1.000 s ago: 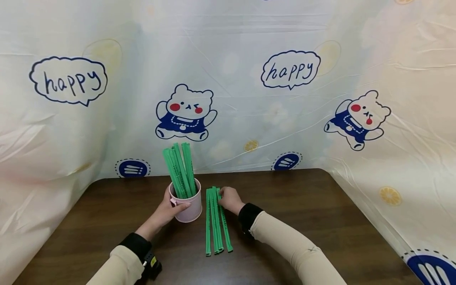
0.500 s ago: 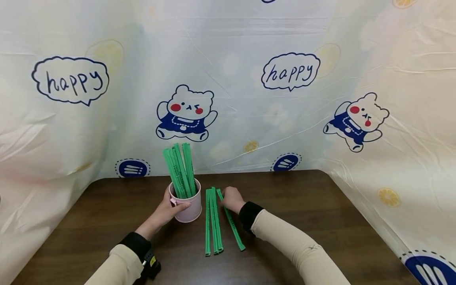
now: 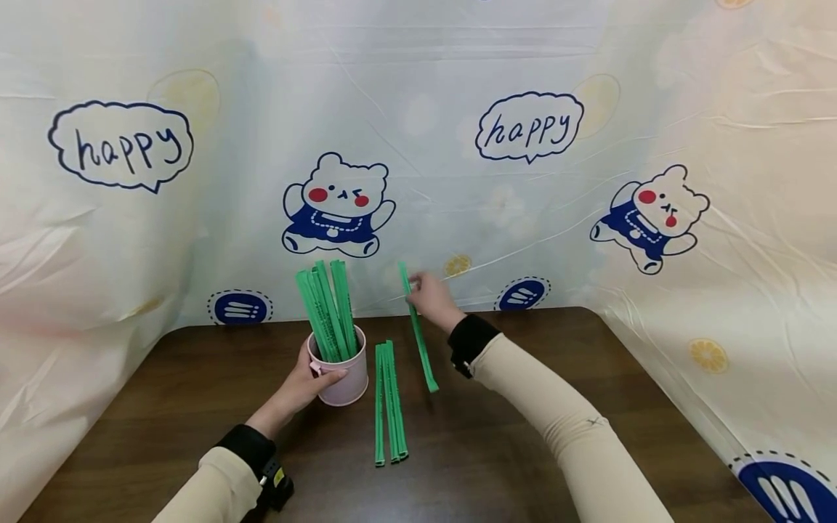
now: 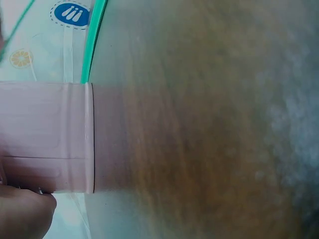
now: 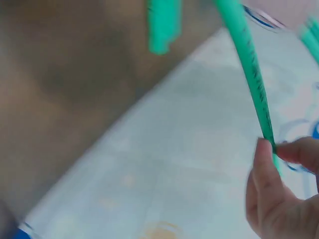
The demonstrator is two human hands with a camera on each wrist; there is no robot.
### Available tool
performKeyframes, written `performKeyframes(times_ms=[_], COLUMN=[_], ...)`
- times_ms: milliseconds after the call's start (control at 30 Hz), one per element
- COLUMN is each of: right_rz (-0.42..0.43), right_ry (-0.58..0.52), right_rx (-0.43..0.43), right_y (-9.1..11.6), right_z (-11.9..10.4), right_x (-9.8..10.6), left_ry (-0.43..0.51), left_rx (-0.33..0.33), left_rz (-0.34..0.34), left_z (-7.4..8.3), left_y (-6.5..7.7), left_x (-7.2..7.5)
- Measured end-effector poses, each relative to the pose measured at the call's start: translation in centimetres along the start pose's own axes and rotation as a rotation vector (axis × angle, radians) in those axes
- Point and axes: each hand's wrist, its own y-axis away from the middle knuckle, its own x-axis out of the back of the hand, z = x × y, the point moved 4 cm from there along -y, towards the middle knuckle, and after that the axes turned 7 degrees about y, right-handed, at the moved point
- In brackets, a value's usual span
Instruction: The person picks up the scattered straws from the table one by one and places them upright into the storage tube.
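My left hand (image 3: pixel 302 385) grips a small pink pail (image 3: pixel 346 381) from its left side, thumb across the front. The pail stands upright on the table with a bunch of green wrapped straws (image 3: pixel 330 312) leaning out of its top. In the left wrist view, part of the hand (image 4: pixel 25 211) shows beside the pail wall (image 4: pixel 42 122). My right hand (image 3: pixel 434 298) pinches one green wrapped straw (image 3: pixel 421 345) near its upper end, between thumb and fingertips; it hangs tilted, dark print along it in the right wrist view. Several more straws (image 3: pixel 392 407) lie side by side right of the pail.
The brown wooden table (image 3: pixel 523 436) runs back to a pale curtain (image 3: pixel 425 109) printed with bears and the word happy. Black camera straps (image 3: pixel 474 338) circle both wrists.
My right hand has drawn one wrapped straw away from the row on the table and lifted it up and back. My left hand and the pail have stayed in place.
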Motion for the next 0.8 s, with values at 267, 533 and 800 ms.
performKeyframes(times_ms=[267, 533, 800], right_rz=[0.275, 0.393, 0.289], right_ry=[-0.163, -0.241, -0.228], right_rx=[0.181, 0.359, 0.353], right_y=[-0.7, 0.1, 0.9], right_z=[-7.1, -11.2, -10.8], right_x=[4.3, 3.5, -2.2], left_ry=[-0.003, 0.011, 0.008], left_rx=[0.002, -0.036, -0.06], left_rz=[0.002, 0.033, 0.043], left_z=[0.1, 0.0, 0.1], left_y=[0.0, 0.0, 0.1], left_x=[0.1, 0.0, 0.1])
